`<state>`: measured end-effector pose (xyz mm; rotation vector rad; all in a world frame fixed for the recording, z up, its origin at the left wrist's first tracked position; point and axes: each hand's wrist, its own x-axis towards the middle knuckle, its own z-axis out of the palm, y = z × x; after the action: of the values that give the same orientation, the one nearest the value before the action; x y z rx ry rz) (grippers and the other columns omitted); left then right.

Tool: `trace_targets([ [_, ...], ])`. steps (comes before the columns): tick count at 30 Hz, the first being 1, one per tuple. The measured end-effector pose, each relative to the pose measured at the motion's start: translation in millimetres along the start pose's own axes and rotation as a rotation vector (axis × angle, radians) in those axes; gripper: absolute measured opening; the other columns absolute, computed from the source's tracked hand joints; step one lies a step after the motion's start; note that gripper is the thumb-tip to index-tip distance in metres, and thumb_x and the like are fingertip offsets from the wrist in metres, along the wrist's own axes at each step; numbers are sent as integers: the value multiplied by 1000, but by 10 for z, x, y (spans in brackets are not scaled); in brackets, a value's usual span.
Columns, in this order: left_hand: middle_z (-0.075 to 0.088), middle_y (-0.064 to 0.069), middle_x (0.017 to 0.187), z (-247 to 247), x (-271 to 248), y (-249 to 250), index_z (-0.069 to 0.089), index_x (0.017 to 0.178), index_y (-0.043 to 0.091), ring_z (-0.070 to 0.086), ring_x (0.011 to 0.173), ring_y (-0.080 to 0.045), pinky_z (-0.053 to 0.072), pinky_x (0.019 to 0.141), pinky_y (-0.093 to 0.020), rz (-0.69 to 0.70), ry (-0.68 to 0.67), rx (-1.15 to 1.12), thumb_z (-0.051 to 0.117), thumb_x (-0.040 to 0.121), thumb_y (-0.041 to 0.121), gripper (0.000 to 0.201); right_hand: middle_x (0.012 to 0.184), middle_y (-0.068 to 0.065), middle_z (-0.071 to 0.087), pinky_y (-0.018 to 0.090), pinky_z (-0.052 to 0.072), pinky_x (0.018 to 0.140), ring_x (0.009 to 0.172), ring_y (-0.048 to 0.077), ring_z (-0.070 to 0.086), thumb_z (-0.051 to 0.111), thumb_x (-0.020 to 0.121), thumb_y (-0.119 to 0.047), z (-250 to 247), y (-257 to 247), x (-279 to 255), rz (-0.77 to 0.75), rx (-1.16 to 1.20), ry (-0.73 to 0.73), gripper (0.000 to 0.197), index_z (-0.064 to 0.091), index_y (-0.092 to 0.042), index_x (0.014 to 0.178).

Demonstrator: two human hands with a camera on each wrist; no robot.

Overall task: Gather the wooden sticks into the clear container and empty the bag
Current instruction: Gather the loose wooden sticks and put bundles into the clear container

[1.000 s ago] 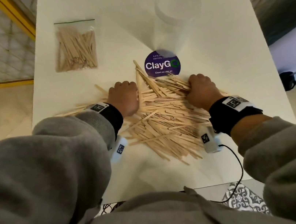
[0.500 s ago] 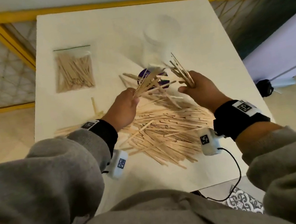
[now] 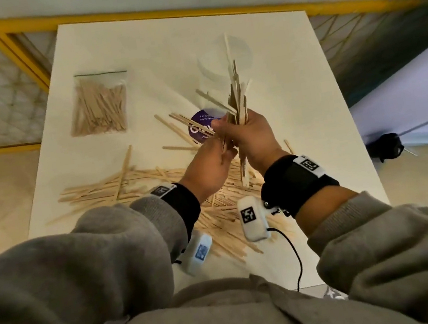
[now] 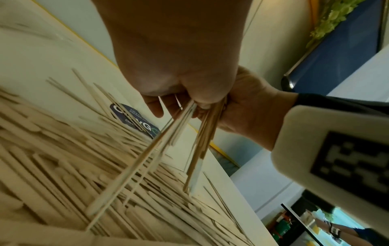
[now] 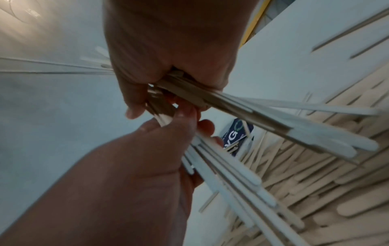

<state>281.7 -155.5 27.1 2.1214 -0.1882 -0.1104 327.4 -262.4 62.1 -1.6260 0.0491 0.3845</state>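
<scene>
Both hands are raised together over the middle of the white table (image 3: 135, 48). My right hand (image 3: 241, 130) grips an upright bundle of wooden sticks (image 3: 236, 94). Pressed against it, my left hand (image 3: 219, 152) holds a second handful of sticks (image 4: 151, 149) fanned out downward. Just beyond the bundle stands the clear container (image 3: 225, 57); whether it holds sticks I cannot tell. A loose pile of sticks (image 3: 111, 185) covers the table under and left of my hands. The clear zip bag (image 3: 99, 106), full of sticks, lies flat at the far left.
A round purple sticker (image 3: 199, 129) lies on the table under a few stray sticks. Yellow railing (image 3: 184, 10) runs behind the table's far edge. A black cable (image 3: 295, 255) hangs off the near edge by my right wrist.
Both hands rose from the pile with handfuls of sticks and came together. The right hand's bundle now stands upright in front of the container.
</scene>
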Motion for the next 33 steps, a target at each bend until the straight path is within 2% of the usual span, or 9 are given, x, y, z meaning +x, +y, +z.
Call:
trace_targets([
  [4, 54, 0, 103, -154, -38, 66, 57, 106, 13, 56, 102, -19, 43, 87, -23, -23, 49, 8, 58, 90, 18, 17, 99, 9, 75, 46, 58, 85, 90, 24, 72, 70, 81, -35, -25, 17, 72, -7, -40, -36, 42, 66, -9, 113],
  [7, 46, -5, 126, -432, -3, 99, 49, 124, 15, 48, 114, -12, 32, 87, 1, -104, 130, -100, 70, 83, 26, 48, 90, 3, 73, 25, 56, 71, 77, 10, 70, 64, 90, -24, -81, -8, 85, -66, -58, -111, 28, 65, -9, 114],
  [12, 53, -12, 126, -791, 238, 489, 28, 134, 26, 49, 125, -17, 42, 102, -27, -22, 112, -409, 81, 52, 59, 102, 85, 4, 68, 27, 54, 63, 69, 9, 64, 71, 84, -11, -24, 4, 116, -92, -230, -277, 33, 59, -8, 115],
  [16, 68, -14, 79, -838, 395, 746, 59, 108, 13, 69, 75, -23, 55, 79, -40, -90, 229, -469, 75, 76, 32, 40, 98, 1, 66, 32, 57, 70, 83, 16, 65, 82, 72, -17, 63, 9, 136, -50, -208, -292, 59, 53, -15, 124],
  [19, 67, -12, 69, -786, 447, 764, 62, 90, 10, 66, 61, -22, 52, 61, -30, -162, 301, -493, 72, 81, 29, 22, 84, 4, 64, 24, 52, 63, 71, 10, 61, 80, 76, -14, 84, 3, 160, -26, -211, -320, 28, 59, -16, 95],
  [24, 60, -1, 117, -849, 376, 465, 42, 127, 20, 58, 110, -11, 44, 99, -36, -174, 367, -569, 66, 72, 59, 71, 62, -3, 55, 24, 47, 53, 49, 5, 53, 74, 82, -13, 26, -188, 189, -53, -162, -200, 22, 52, -14, 77],
  [29, 41, 1, 146, -538, 98, 105, 24, 144, 25, 35, 136, -10, 31, 110, -35, -198, 6, -383, 73, 64, 58, 100, 59, 4, 51, 26, 45, 52, 51, 19, 50, 72, 83, -14, -116, -568, 285, -188, 36, -103, 20, 53, -11, 80],
  [31, 50, 5, 139, -397, 136, 134, 34, 139, 26, 44, 129, -8, 34, 109, -36, -212, -100, -279, 74, 63, 59, 92, 56, 4, 51, 26, 45, 51, 51, 20, 50, 70, 85, -13, -62, -655, 264, -199, 99, -132, 20, 52, -11, 78],
  [33, 64, 3, 121, -376, 201, 213, 53, 122, 25, 57, 114, -9, 42, 104, -37, -230, -108, -285, 71, 77, 43, 51, 55, 2, 51, 25, 46, 50, 50, 19, 51, 70, 85, -11, 0, -665, 216, -167, 175, -157, 18, 53, -12, 78],
])
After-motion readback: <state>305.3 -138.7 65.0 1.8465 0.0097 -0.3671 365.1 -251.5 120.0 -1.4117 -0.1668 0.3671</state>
